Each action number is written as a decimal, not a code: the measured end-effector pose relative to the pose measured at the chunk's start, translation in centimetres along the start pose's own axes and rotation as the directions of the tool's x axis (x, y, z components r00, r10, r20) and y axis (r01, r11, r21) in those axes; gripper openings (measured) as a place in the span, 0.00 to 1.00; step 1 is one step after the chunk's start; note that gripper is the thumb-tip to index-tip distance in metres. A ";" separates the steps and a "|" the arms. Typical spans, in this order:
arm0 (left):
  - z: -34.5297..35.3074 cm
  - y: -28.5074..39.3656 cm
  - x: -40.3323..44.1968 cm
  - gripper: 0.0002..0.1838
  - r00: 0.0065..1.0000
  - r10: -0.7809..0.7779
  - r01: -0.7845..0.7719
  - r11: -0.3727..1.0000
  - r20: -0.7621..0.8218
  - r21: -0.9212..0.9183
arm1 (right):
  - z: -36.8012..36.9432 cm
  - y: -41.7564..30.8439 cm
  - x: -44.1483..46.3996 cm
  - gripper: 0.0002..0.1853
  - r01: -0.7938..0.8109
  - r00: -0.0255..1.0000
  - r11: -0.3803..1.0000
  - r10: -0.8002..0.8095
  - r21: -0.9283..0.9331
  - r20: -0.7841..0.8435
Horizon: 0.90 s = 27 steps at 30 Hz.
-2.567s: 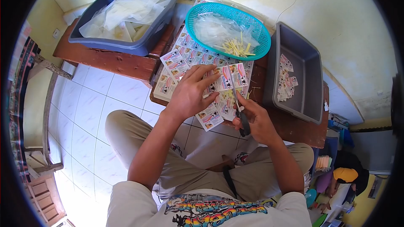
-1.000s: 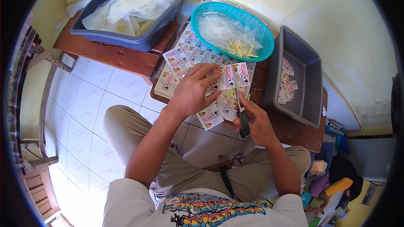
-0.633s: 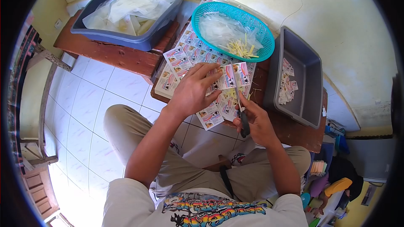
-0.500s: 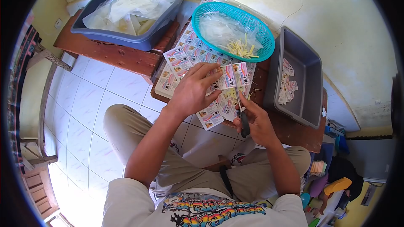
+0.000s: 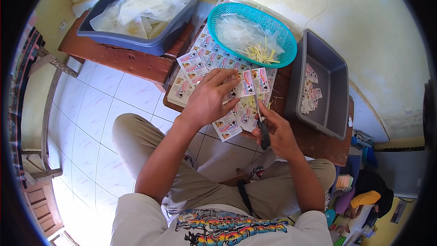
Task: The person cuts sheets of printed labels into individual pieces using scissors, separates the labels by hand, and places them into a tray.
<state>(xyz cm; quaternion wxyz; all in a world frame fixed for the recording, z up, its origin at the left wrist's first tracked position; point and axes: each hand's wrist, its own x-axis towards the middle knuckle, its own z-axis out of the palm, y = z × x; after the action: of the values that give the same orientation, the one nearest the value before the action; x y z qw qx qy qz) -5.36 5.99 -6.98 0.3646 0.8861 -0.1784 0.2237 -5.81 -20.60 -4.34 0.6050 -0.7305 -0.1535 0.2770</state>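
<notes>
My left hand [image 5: 206, 96] pinches a strip of printed paper labels [image 5: 253, 82] between thumb and fingers, above a stack of uncut label sheets. The strip's far end sticks out to the right of the fingertips. In my right hand [image 5: 281, 135] is a pair of scissors with black handles [image 5: 264, 135]; its blades point up at the strip's lower edge, near the line between two labels. How far the blades are apart is hard to see. A loose label strip [image 5: 227, 126] hangs over the table's front edge below my left hand.
A turquoise basket [image 5: 288, 41] with clear plastic bags and thin yellow strips stands on the label sheets [image 5: 210, 50]. At the right, a grey tub [image 5: 334, 86] holds cut labels [image 5: 311, 93]. A blue-grey tub [image 5: 170, 43] of plastic sleeves is back left. Another person [image 5: 371, 198] is at lower right.
My hands, the strip and the scissors look almost unchanged. The other person at lower right has shifted an arm slightly.
</notes>
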 end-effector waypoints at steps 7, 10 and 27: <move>-0.1 0.0 0.0 0.26 1.000 0.005 -0.005 1.000 -0.010 0.004 | 0.0 0.1 0.0 0.47 0.009 1.000 1.000 -0.009 -0.002 -0.001; -0.1 0.0 0.0 0.26 1.000 0.005 -0.005 1.000 0.005 0.003 | -0.1 0.1 0.0 0.47 0.008 1.000 1.000 -0.008 -0.007 0.002; -0.1 0.1 -0.1 0.23 1.000 0.003 -0.003 1.000 -0.001 0.000 | -0.3 0.2 0.1 0.46 0.004 1.000 1.000 -0.004 -0.001 0.004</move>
<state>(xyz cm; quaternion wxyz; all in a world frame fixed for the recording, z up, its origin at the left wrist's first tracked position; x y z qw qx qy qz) -5.47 6.01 -6.96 0.3642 0.8857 -0.1797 0.2249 -5.60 -20.80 -4.53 0.6049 -0.7300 -0.1562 0.2772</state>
